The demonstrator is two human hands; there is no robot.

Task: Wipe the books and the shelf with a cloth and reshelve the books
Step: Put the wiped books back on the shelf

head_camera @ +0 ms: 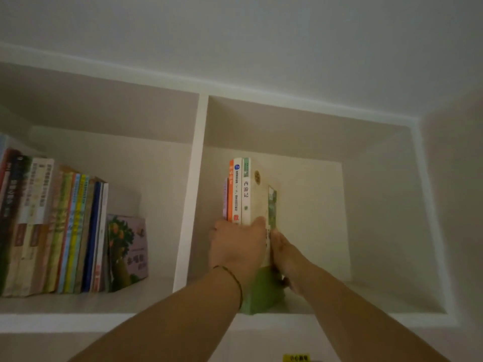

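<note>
Left hand (236, 242) grips a small stack of books (245, 190), upright in the right compartment of the white shelf (194, 178); right hand (283, 253) presses flat against the outermost cover. Green cloth (261, 291) lies under the wrists. Risk: unsupported on either side, the stack may topple or fan once released; the cloth may get trapped beneath.

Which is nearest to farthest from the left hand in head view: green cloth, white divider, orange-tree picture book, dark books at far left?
1. green cloth: just below the left hand, right compartment.
2. white divider: left of the hand.
3. orange-tree picture book: left compartment, leaning.
4. dark books: far left edge.
</note>
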